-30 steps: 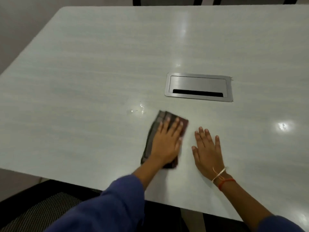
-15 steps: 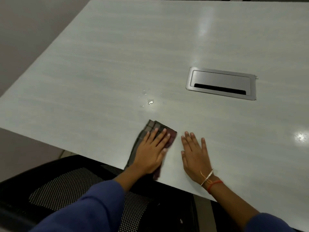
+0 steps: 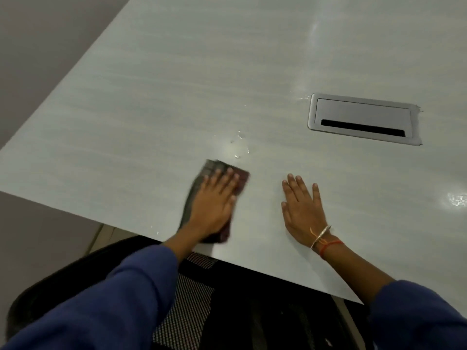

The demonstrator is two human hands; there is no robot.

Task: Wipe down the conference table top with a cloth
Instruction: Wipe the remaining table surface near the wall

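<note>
- Head view looks down on a pale grey conference table top [image 3: 177, 92] with faint wood-grain streaks, its near edge running diagonally from the left side toward the lower right.
- The left hand [image 3: 214, 205] lies flat, palm down, on a dark folded cloth [image 3: 236, 174], fingers extended and close together, pressing it to the surface rather than gripping it.
- The cloth sits on the table near the front edge; its far end, showing a faint check pattern, pokes out beyond the fingertips, and its near end reaches almost to the table's rim under the wrist. Its outline is blurred.
- The right hand [image 3: 302, 208] rests flat on the bare table just to the right of the cloth, apart from it, fingers spread wide and holding nothing.
- A thin metal bangle [image 3: 321, 236] and a red thread [image 3: 329, 246] circle the right wrist.
- Both forearms come out of blue sleeves [image 3: 113, 299].
- A few small water droplets [image 3: 238, 147] glint on the surface just beyond the cloth's far end.
- A rectangular silver cable hatch [image 3: 364, 117] with a dark slot along its near side is set flush in the table, well to the right and beyond the hands.
- A black mesh chair [image 3: 187, 306] stands below the table's near edge, between the two arms.
</note>
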